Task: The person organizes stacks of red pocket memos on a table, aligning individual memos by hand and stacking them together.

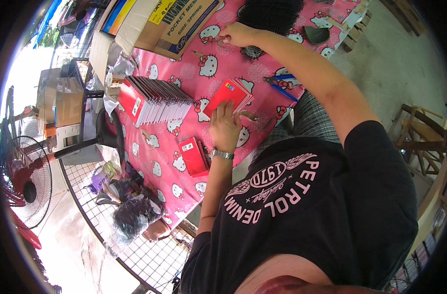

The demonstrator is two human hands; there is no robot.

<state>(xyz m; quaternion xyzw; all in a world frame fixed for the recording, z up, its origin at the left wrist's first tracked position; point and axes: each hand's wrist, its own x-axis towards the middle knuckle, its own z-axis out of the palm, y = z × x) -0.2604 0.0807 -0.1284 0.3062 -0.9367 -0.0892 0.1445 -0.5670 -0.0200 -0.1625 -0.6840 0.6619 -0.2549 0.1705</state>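
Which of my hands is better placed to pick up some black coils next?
Probably your right hand: it reaches out right beside the black coils, while your left hand rests on the small stack of red notebooks, farther from them.

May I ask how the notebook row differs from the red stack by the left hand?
The notebook row is bigger than the red stack. Dark coils show on the row, none on the stack. The left hand touches the stack, not the row. Both are red-covered.
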